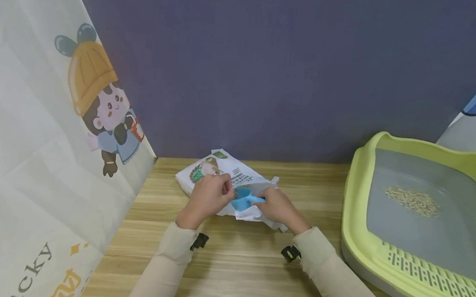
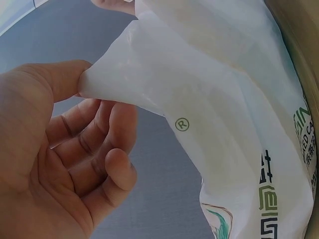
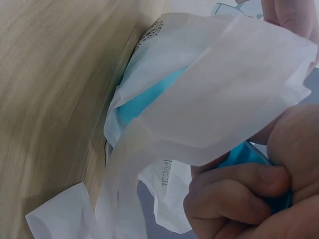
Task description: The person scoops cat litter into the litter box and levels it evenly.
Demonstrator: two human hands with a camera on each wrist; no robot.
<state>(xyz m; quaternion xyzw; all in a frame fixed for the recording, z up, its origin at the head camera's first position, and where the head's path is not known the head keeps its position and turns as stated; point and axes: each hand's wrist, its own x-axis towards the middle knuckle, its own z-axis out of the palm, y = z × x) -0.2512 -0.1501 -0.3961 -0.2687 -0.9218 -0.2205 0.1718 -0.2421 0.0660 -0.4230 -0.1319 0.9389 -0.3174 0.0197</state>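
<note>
A white printed bag [image 1: 242, 170] lies on its side on the table, its torn mouth facing the right hand. My left hand [image 1: 211, 194] pinches the edge of the bag's mouth between thumb and fingers and holds it up; the left wrist view shows the plastic [image 2: 149, 64] stretched from that pinch. With curled fingers my right hand [image 1: 277, 206] grips the handle of a blue scoop [image 1: 243, 199]. The scoop's head is inside the bag's opening, partly covered by the white film in the right wrist view, where the right hand [image 3: 239, 194] is close up.
To the right stands a litter tray with a yellow-green rim [image 1: 358, 195] and a grey base, holding a small heap of tan pellets [image 1: 413, 202]. A dark panel [image 1: 269, 76] rises behind the wooden table [image 1: 237, 269]. A printed white sheet [image 1: 34, 128] hangs at the left.
</note>
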